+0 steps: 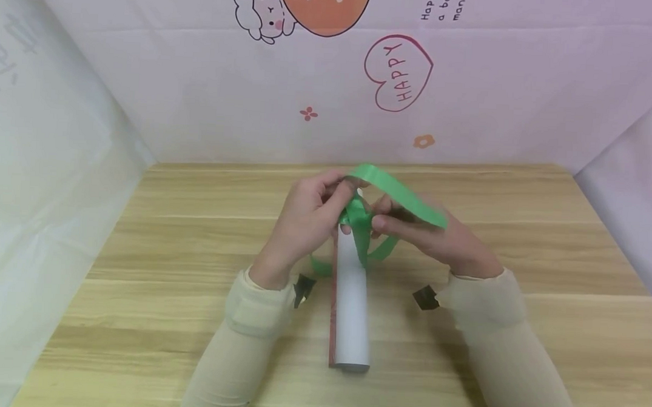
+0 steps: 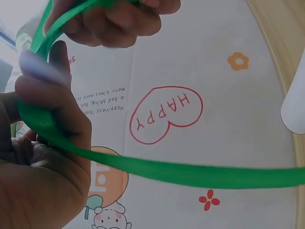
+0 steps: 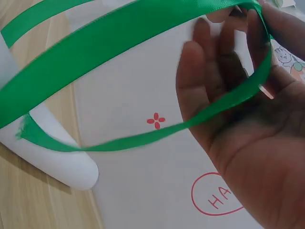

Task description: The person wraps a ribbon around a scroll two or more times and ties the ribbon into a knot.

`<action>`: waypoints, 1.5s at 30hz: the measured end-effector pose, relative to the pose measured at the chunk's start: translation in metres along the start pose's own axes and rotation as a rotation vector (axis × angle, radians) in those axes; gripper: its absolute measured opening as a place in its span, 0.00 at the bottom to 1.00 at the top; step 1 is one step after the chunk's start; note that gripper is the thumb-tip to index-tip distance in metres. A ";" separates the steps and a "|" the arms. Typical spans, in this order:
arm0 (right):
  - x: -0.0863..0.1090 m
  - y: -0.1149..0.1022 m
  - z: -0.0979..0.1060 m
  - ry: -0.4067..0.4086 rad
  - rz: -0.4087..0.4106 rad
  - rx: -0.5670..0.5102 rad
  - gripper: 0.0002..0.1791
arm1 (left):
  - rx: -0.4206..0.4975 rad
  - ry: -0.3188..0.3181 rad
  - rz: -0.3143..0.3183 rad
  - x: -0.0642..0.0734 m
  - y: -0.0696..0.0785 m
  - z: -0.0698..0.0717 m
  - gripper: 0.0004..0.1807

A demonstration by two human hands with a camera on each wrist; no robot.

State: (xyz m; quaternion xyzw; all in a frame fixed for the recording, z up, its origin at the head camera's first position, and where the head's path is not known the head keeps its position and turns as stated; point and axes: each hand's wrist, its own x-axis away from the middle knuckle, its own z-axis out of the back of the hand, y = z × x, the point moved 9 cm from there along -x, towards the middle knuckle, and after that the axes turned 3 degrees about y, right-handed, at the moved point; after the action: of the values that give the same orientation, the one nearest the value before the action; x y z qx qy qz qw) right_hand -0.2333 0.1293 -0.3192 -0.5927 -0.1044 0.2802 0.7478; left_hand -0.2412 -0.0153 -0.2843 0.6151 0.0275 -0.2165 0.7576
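A white paper roll (image 1: 352, 314) with a reddish edge along its left side lies lengthwise on the table. Green ribbon (image 1: 400, 191) loops above and around its far part, one frayed end showing in the right wrist view beside the roll (image 3: 71, 169). My left hand (image 1: 311, 215) pinches the ribbon between thumb and fingers over the roll's far end; in the left wrist view the ribbon (image 2: 190, 174) runs out from this hand. To the right, my right hand (image 1: 434, 232) holds another part of the ribbon between thumb and fingers. Fingers and ribbon partly hide the crossing.
The wooden table (image 1: 194, 222) meets an upright white printed cloth (image 1: 226, 102) behind the hands. White cloth also hangs at the left and right sides. Small black pieces (image 1: 425, 298) show beside both sleeve cuffs.
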 end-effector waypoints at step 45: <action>-0.006 0.018 0.014 0.068 -0.130 0.120 0.05 | -0.143 -0.319 -0.022 0.001 -0.014 0.001 0.23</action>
State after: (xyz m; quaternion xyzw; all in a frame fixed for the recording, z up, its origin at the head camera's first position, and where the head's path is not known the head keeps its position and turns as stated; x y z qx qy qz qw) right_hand -0.2504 0.1408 -0.3317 -0.5481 -0.1004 0.2165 0.8017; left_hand -0.2455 -0.0183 -0.2977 0.5169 -0.0711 -0.3172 0.7919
